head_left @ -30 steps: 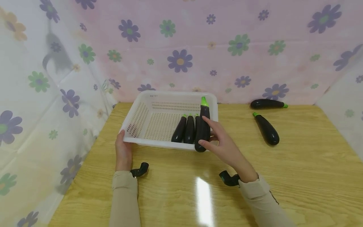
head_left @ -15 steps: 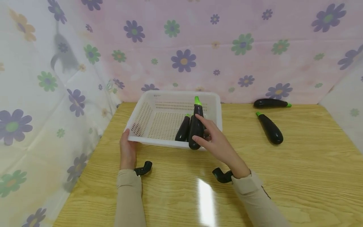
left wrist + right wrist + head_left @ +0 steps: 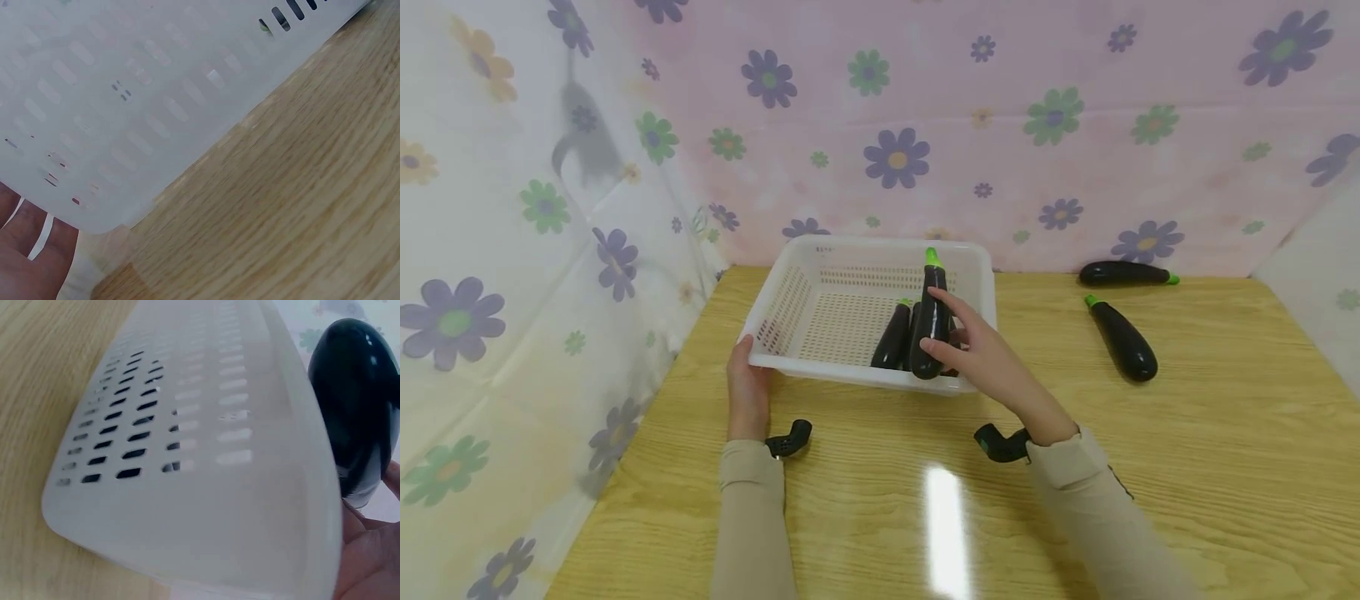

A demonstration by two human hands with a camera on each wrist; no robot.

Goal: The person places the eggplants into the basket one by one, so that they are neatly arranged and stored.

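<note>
Two eggplants lie side by side on the floor of the white basket (image 3: 790,308), just left of the one your right hand (image 3: 981,358) pinches. That held eggplant (image 3: 927,329) has your thumb and fingers curled round its dark body; its blunt end sits over the basket's near rim, and its green cap tilts up toward the far wall. Your left hand (image 3: 747,392) rests with relaxed fingers against the basket's near left corner.

Beyond your right grip, well to its right, two more eggplants (image 3: 1123,340) lie on the wooden table (image 3: 1225,433). No writing can be read anywhere.

Your right wrist view shows the eggplant's rounded end above the slotted basket wall (image 3: 187,456); your left wrist view shows only the wall (image 3: 125,94), tabletop and a bit of palm.
</note>
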